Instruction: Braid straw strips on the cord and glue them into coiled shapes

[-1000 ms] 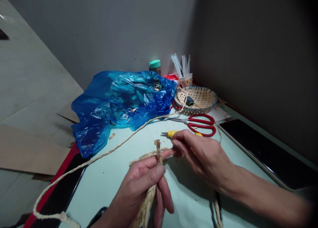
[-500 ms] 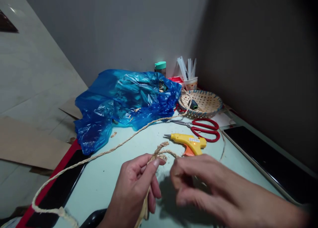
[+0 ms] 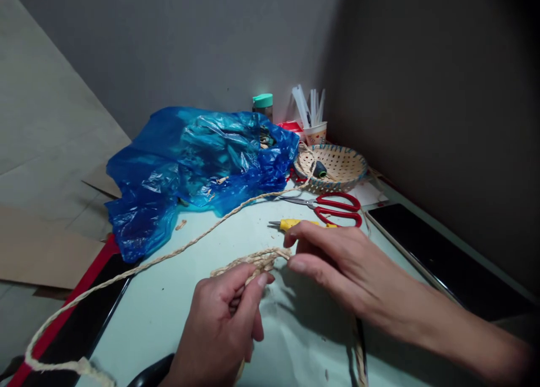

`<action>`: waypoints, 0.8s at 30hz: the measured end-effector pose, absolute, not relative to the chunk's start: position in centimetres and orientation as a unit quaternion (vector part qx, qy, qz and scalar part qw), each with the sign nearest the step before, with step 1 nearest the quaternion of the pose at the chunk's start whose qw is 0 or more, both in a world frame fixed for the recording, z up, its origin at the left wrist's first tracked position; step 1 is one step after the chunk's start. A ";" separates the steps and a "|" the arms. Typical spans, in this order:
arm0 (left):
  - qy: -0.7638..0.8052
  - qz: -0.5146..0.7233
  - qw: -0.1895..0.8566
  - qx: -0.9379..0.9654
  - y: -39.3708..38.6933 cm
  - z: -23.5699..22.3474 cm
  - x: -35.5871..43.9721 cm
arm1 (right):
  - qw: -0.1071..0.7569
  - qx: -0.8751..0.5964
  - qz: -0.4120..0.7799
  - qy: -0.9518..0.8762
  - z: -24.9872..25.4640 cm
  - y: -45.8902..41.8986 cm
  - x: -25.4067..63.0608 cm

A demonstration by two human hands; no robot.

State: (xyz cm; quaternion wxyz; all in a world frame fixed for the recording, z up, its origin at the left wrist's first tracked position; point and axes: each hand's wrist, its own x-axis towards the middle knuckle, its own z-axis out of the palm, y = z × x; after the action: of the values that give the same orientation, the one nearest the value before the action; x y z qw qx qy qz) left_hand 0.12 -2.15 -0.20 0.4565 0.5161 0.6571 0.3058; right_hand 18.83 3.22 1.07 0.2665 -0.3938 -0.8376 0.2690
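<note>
My left hand (image 3: pixel 223 314) is closed, thumb and forefinger pinching a woven piece of twisted straw cord (image 3: pixel 255 259) above the pale table. Some of that piece is hidden behind my fingers. At its right end my right hand (image 3: pixel 333 263) is closed, thumb and forefinger pinching a strand of the cord. Just behind the right hand lies a yellow glue gun (image 3: pixel 289 224), mostly covered by it. Red-handled scissors (image 3: pixel 337 221) rest beyond the glue gun. A long straw cord (image 3: pixel 194 242) curves across the table's left side.
A crumpled blue plastic bag (image 3: pixel 202 156) fills the back left. Behind the scissors stands a woven basket (image 3: pixel 346 165) with a dark spool (image 3: pixel 319 169). A paper cup (image 3: pixel 315 133) holds translucent sticks. A dark, phone-like slab (image 3: pixel 447 263) lies at right, near the wall.
My right hand has shifted up and now covers most of the glue gun. The straw piece has turned, showing its braided strands between both hands. The view has shifted slightly.
</note>
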 end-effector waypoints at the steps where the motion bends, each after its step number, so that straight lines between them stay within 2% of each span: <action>1: 0.652 0.300 0.462 0.521 -2.2 -0.2 0.1 | 0.250 -0.380 0.256 -0.853 0.7 3.3 18.9; 6: 0.600 0.262 0.575 0.490 -2.0 -0.2 -0.1 | 0.255 -0.314 0.151 -0.902 -0.8 3.1 19.1; 8: 0.572 0.252 0.629 0.461 -1.9 -0.1 -0.4 | 0.276 -0.276 0.152 -0.908 -1.1 3.0 19.1; 11: 0.541 0.232 0.694 0.414 -1.7 0.1 -1.0 | 0.311 -0.227 0.236 -0.892 -1.1 3.1 18.8; 13: 0.524 0.224 0.716 0.404 -1.5 0.1 -1.4 | 0.316 -0.245 0.291 -0.869 -0.9 3.4 18.7; 19: 0.497 0.271 0.728 0.388 -0.7 -0.6 -1.8 | 0.216 -0.343 0.514 -0.756 0.1 4.8 19.4; 21: 0.501 0.295 0.719 0.381 -0.6 -0.8 -1.8 | 0.267 -0.377 0.500 -0.732 0.5 4.9 19.8; 24: 0.513 0.309 0.704 0.381 -0.5 -0.7 -1.8 | 0.383 -0.424 0.363 -0.736 1.0 5.0 20.3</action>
State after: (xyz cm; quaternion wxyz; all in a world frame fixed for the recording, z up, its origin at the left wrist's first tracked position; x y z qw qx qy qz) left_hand -1.83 -0.52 -0.74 0.7043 0.3812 0.5131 0.3088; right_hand 20.28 4.97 0.98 0.3829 -0.4241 -0.7360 0.3631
